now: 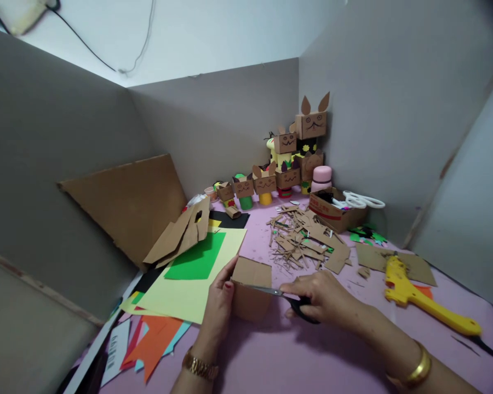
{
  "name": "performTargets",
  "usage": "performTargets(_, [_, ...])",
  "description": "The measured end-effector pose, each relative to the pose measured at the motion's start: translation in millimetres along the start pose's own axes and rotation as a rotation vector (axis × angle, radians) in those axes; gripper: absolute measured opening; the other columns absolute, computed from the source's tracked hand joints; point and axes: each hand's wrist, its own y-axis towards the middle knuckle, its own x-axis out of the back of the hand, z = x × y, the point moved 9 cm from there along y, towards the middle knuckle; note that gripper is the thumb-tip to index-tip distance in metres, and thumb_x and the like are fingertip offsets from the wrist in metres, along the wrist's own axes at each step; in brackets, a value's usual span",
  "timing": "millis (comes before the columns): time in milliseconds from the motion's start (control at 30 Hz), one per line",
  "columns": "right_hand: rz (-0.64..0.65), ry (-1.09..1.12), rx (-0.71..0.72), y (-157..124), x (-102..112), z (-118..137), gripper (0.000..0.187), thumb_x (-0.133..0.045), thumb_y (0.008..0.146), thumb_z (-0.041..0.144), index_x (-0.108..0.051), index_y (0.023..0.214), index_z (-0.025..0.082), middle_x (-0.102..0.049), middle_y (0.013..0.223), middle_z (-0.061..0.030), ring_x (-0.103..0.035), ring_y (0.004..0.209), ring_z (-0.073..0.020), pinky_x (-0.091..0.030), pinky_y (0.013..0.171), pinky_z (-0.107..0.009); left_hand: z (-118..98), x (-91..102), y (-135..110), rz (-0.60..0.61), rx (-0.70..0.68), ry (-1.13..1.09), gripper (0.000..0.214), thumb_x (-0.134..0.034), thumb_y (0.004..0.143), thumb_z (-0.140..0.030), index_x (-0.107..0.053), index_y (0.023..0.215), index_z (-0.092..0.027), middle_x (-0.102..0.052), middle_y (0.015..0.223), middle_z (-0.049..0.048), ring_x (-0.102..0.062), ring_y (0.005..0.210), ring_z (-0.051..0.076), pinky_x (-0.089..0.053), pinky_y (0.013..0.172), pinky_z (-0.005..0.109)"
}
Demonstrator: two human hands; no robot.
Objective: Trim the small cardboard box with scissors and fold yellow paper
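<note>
My left hand (222, 293) grips a small brown cardboard box (251, 301) by its left side, thumb near the top edge. In my right hand (322, 295) is a pair of scissors (302, 307) with black handles, fingers wrapped round them. The blades lie across the box's front top edge, pointing left toward my left thumb. Whether they are cutting into the cardboard I cannot tell. The box is held low over the pink table (279, 364), just right of the yellow paper sheet (170, 298).
Cardboard scraps (299, 241) are heaped behind the box. A yellow glue gun (419, 301) lies at right, beyond it a carton (332, 216) with white-handled scissors (363, 200). Cardboard animal figures (265, 183) line the back. Green paper (197, 257), orange paper (154, 339) and cardboard sheets (127, 202) occupy the left.
</note>
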Motion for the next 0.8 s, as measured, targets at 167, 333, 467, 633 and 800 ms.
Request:
performTargets(167, [-0.049,-0.002,-0.002,-0.9,4.3,-2.0,0.028,-0.067,0.076,0.043,-0.069,0.1,0.028,-0.07,0.076,-0.0026,-0.062,0.067,-0.0157,-0.032,0.056,-0.022,-3.8,-0.9,-1.2,0.003,-0.025,0.027,0.081,-0.052,0.067,-0.074,-0.057,0.126,-0.017,-0.061,0.126,0.0119,-0.053,0.115,0.032,-0.043,0.097,0.039])
performTargets(333, [-0.061,0.013,-0.002,-1.5,1.3,-0.2,0.026,-0.065,0.077,0.042,-0.07,0.099,0.029,-0.069,0.075,-0.0033,-0.063,0.068,-0.0169,-0.033,0.056,-0.023,-6.5,-4.4,-1.1,0.033,-0.089,0.028,0.078,-0.055,0.069,-0.071,-0.055,0.126,-0.018,-0.057,0.13,0.0116,-0.051,0.119,0.031,-0.041,0.099,0.037])
performTargets(467, [-0.047,0.038,0.019,-0.1,-1.9,1.5,0.022,-0.065,0.079,0.036,-0.07,0.098,0.027,-0.07,0.075,-0.002,-0.063,0.066,-0.015,-0.033,0.055,-0.021,-3.9,-5.7,-1.3,0.044,-0.09,0.033,0.081,-0.053,0.069,-0.072,-0.053,0.128,-0.017,-0.056,0.131,0.0129,-0.05,0.12,0.032,-0.039,0.1,0.039])
performTargets(633, [-0.047,0.068,0.018,-0.4,-0.3,2.5,0.016,-0.067,0.077,0.033,-0.07,0.091,0.025,-0.071,0.072,-0.0003,-0.063,0.064,-0.0137,-0.032,0.054,-0.02,-4.0,-6.2,-3.4,0.045,-0.088,0.033,0.08,-0.05,0.071,-0.072,-0.052,0.13,-0.018,-0.054,0.133,0.0121,-0.047,0.123,0.031,-0.038,0.102,0.037])
performTargets(800, [-0.054,0.096,0.019,0.0,-0.9,1.7,0.016,-0.066,0.078,0.036,-0.07,0.089,0.025,-0.07,0.072,-0.0003,-0.062,0.064,-0.0131,-0.033,0.054,-0.02,2.3,-4.5,0.4,0.099,-0.028,0.01,0.083,-0.071,0.063,-0.059,-0.049,0.132,-0.018,-0.054,0.134,0.0122,-0.047,0.123,0.031,-0.041,0.099,0.036])
